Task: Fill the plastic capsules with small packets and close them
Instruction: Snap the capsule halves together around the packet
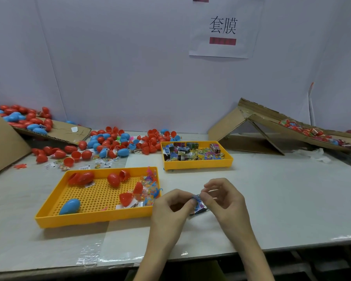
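between 2 hands (170,207) (226,199), 1 packet (198,204); 2 trays (93,220) (197,164)

1 head-worn camera looks forward and down, seemingly close over the table (272,199), toward the wall (130,67).

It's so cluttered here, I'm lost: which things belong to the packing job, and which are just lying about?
Job: left hand and right hand pinching a small packet; tray of packets; perforated tray of capsules; capsule pile.
Lying about: paper sign; clear tape; crumpled white scrap.
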Available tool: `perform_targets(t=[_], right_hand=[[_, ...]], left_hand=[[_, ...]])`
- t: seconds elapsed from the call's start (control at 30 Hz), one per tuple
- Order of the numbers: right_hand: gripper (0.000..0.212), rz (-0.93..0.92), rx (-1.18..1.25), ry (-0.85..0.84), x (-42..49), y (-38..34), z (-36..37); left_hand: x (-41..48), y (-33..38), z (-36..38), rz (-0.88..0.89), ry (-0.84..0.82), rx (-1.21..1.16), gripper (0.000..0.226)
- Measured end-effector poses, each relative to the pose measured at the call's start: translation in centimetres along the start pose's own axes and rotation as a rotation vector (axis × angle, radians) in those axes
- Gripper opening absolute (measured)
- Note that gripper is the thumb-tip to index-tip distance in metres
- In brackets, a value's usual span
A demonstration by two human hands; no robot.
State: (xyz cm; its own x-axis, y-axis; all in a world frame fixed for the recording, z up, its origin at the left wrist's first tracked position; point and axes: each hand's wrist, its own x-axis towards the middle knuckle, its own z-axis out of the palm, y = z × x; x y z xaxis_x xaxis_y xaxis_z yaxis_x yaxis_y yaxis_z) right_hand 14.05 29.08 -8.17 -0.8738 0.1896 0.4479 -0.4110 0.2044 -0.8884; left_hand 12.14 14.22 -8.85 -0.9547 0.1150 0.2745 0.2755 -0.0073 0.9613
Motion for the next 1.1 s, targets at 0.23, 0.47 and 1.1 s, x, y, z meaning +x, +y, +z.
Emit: perform_targets(t=[0.23, 0.47, 1.1], right_hand=[[0.017, 0.071, -0.023, -0.139, 0.1, -0.1, 0.0], [0.013, 0.111, 0.058, -0.060, 0.2, 0.3, -0.3], [0.010, 0.087, 0.228, -0.175, 0.1, 1.0, -1.1]], left_hand=[[-0.2, 0.2, -0.1, -0.015, -0.013, -0.087, 0.017], [-0.3, 0.2, -0.1, -0.009, -0.038, -0.104, 0.013], [-0.3, -0.1, -0.1, -0.017, 0.020, 0.038, 0.017]])
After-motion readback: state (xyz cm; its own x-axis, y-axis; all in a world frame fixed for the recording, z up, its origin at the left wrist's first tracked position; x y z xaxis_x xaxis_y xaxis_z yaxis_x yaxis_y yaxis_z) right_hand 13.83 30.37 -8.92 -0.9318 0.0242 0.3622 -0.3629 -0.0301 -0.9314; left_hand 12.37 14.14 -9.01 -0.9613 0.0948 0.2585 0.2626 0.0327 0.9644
